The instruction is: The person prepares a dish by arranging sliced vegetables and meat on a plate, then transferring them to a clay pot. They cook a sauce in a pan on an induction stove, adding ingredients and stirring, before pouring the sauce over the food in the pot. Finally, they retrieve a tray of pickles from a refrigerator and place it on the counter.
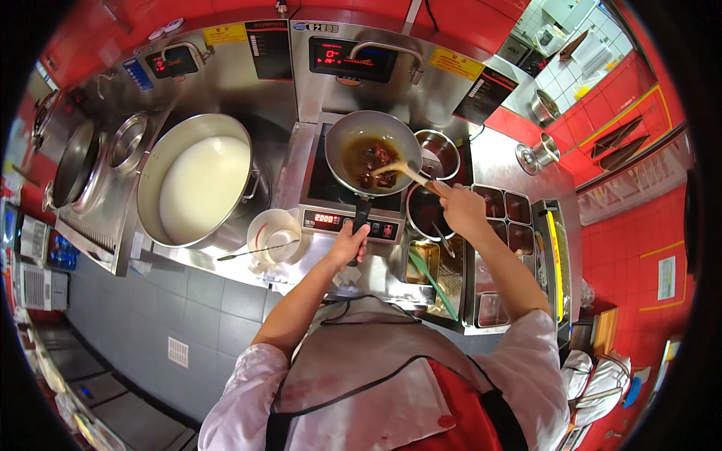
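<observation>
My left hand (350, 246) is closed around the black handle of a frying pan (334, 151), which sits over an induction cooktop (316, 194). Dark red pieces lie in brown, oily liquid (361, 149) inside the pan. In my right hand (463, 207) is a wooden spoon (416, 176), its head dipped among those pieces at the pan's right side. Just right of the pan stand a steel pot (451, 147) and, nearer me, a second pot of dark liquid (426, 211) with a metal spoon or ladle in it.
A large stockpot of whitish liquid (208, 186) and a clear plastic jug (265, 239) stand left. Right are steel containers (518, 209), an oily tray with a green utensil (431, 282) and a metal cup (546, 149). A co-worker (601, 389) is at the lower right.
</observation>
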Available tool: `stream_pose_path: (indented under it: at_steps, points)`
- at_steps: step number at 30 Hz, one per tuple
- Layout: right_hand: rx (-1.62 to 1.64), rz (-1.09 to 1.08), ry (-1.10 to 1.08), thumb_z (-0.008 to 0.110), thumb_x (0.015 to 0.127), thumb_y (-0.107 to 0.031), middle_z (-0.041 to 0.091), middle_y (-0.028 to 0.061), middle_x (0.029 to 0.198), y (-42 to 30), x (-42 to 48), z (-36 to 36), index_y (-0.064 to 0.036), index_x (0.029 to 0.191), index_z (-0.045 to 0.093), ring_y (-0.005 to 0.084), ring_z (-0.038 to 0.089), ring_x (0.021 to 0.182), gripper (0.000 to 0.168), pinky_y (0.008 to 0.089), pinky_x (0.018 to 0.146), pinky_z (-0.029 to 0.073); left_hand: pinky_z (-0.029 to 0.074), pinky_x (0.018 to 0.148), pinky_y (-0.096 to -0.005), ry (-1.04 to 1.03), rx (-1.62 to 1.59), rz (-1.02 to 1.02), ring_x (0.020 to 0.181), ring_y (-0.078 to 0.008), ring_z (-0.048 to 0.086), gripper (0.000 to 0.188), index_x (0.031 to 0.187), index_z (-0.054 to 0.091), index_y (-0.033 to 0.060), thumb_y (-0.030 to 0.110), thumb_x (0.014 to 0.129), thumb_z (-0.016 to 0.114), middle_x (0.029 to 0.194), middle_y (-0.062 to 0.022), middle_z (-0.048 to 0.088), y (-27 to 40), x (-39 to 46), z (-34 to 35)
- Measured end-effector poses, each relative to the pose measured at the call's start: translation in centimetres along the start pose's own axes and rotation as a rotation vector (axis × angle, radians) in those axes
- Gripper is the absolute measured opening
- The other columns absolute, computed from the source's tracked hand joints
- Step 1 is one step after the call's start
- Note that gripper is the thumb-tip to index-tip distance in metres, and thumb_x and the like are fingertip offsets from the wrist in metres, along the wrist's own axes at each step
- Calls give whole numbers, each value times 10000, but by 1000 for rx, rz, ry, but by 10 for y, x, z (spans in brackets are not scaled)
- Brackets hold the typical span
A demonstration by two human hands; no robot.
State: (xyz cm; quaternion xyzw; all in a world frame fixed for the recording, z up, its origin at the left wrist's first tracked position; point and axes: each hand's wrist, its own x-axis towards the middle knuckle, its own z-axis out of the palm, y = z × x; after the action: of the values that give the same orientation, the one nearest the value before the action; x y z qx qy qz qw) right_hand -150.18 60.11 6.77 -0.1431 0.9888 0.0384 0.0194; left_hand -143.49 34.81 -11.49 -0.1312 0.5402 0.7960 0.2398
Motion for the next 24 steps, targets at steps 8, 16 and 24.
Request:
stream_pose_path:
  at_steps: [8,16,24]
  points:
    - [356,202,-71,470,978,-240,669,118,1148,0,53,47,-249,1322,591,351,648,1004,365,459,823,523,391,385,-274,-12,-6,12,491,-100,464,275,983,371,112,293,993,577,700,-14,482,7,-1,2]
    - [367,31,-108,500,982,-289,664,152,1090,-5,2,31,-296,1356,557,373,621,1004,378,455,828,498,381,390,-257,-9,-17,1,506,-96,457,244,994,400,133,297,994,581,739,-13,482,4,-2,-4]
    - [549,242,28,505,987,-286,646,196,1160,6,20,75,-225,1368,549,409,618,1037,388,465,859,495,379,392,-263,-19,-29,17,503,-102,459,250,987,398,131,296,993,586,739,-14,485,1,-2,-7]
